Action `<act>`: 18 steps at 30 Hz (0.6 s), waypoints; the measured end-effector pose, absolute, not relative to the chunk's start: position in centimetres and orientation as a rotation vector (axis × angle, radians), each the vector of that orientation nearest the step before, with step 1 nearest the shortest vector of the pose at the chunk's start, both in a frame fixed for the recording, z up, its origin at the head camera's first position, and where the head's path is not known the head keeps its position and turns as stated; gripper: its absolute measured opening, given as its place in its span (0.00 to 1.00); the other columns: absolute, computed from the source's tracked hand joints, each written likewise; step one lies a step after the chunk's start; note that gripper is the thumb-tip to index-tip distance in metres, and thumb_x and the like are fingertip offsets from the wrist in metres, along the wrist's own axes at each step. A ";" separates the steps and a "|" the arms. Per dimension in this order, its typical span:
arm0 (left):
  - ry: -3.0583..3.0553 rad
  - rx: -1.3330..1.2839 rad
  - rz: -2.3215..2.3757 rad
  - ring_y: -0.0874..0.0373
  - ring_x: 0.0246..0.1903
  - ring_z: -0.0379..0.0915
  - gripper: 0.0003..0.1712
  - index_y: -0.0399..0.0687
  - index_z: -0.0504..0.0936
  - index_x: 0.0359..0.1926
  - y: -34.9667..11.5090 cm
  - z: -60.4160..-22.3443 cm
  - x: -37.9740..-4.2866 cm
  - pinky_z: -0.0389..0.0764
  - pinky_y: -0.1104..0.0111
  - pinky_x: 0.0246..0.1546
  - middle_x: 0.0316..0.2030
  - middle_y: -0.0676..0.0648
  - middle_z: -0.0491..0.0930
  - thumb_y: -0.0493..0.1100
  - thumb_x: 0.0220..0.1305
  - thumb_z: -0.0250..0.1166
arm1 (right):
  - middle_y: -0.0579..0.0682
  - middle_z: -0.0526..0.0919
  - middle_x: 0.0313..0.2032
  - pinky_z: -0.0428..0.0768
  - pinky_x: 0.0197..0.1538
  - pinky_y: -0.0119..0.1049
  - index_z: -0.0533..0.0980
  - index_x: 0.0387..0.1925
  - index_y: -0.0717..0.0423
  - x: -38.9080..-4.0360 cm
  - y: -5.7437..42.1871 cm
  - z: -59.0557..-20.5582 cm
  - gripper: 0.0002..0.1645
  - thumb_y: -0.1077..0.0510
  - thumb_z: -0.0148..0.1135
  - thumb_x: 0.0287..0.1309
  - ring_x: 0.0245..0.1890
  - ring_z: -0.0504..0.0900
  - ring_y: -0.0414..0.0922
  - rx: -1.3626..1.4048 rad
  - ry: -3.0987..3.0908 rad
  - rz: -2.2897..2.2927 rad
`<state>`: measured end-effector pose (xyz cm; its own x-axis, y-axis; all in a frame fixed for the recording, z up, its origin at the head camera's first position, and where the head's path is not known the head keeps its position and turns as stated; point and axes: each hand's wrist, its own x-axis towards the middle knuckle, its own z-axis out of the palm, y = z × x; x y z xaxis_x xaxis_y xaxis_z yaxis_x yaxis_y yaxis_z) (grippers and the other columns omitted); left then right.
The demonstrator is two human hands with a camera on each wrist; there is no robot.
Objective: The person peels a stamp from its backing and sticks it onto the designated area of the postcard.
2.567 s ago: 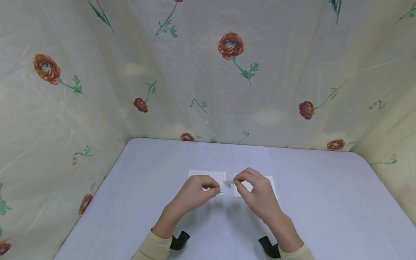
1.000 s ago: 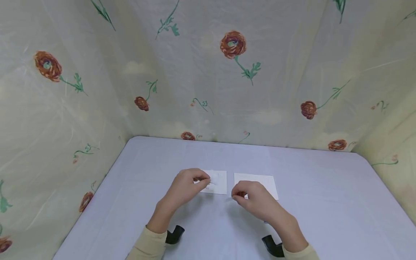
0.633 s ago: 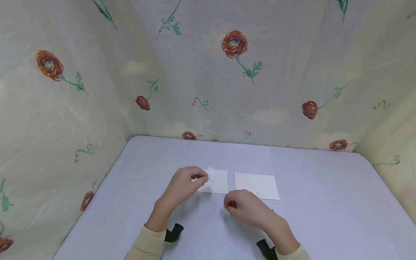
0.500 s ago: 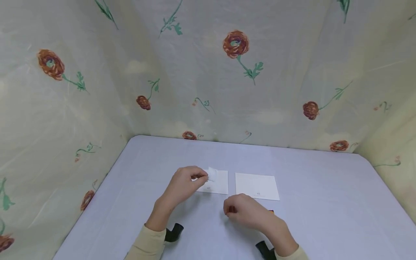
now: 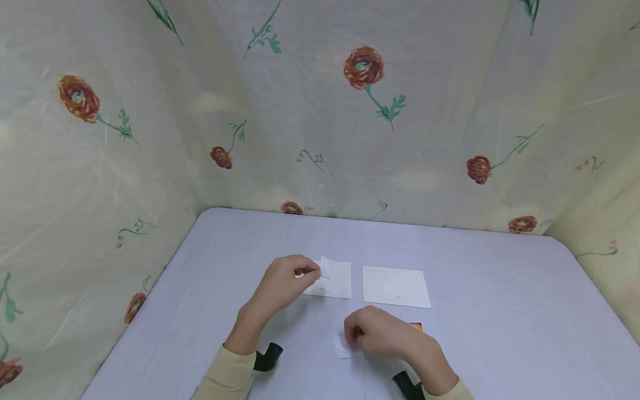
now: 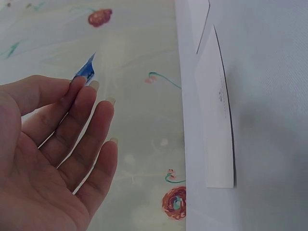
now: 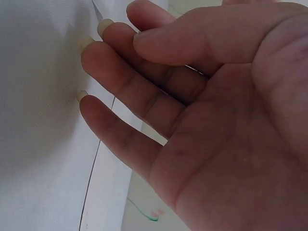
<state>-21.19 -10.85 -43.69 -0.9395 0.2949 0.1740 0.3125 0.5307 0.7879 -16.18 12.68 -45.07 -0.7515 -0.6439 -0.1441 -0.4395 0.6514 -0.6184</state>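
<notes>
My left hand (image 5: 285,283) pinches a small thin piece of paper (image 5: 327,268) between thumb and forefinger, above the left white card (image 5: 337,286). The piece looks white in the head view, while the left wrist view shows a blue printed face (image 6: 85,71). Its other fingers spread loosely. My right hand (image 5: 380,331) is low over the table in front of the right white card (image 5: 396,287). A small whitish flat piece (image 5: 342,349) hangs at its thumb and fingertips, close to the cloth. In the right wrist view the fingers (image 7: 125,77) mostly cover it.
Both cards lie side by side on the white-covered table (image 5: 500,311), each with a small print near its front edge. An orange-and-red item (image 5: 416,326) peeks out behind the right wrist. Black curved pieces (image 5: 268,357) sit beside the sleeves. A flowered curtain (image 5: 300,111) surrounds the table.
From close together, my hands have separated. The left moved left with its piece; the right came down toward the front with the whitish piece, uncovering the right card and part of the orange item.
</notes>
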 end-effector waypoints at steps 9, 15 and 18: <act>-2.733 -0.539 -1.417 0.63 0.40 0.79 0.06 0.56 0.89 0.38 -10.7 -43.5 -21.1 0.79 0.62 0.49 0.37 0.60 0.86 0.44 0.65 0.65 | 0.41 0.81 0.27 0.74 0.35 0.29 0.80 0.26 0.51 -16.6 13.1 -44.9 0.13 0.70 0.57 0.53 0.29 0.74 0.33 -0.860 2.586 -0.860; -2.734 -0.547 -1.489 0.63 0.40 0.79 0.05 0.57 0.89 0.38 -10.6 -43.6 -21.2 0.81 0.64 0.45 0.37 0.59 0.86 0.45 0.66 0.66 | 0.42 0.84 0.31 0.81 0.41 0.35 0.81 0.32 0.48 -16.9 13.3 -44.3 0.11 0.68 0.61 0.58 0.33 0.77 0.32 -0.869 2.724 -1.057; -2.719 -0.552 -1.632 0.62 0.40 0.80 0.06 0.57 0.89 0.38 -10.4 -43.7 -21.2 0.82 0.66 0.42 0.39 0.58 0.86 0.47 0.66 0.66 | 0.38 0.83 0.32 0.82 0.42 0.36 0.81 0.33 0.44 -17.0 13.3 -44.1 0.14 0.69 0.66 0.57 0.34 0.78 0.31 -0.913 2.858 -1.174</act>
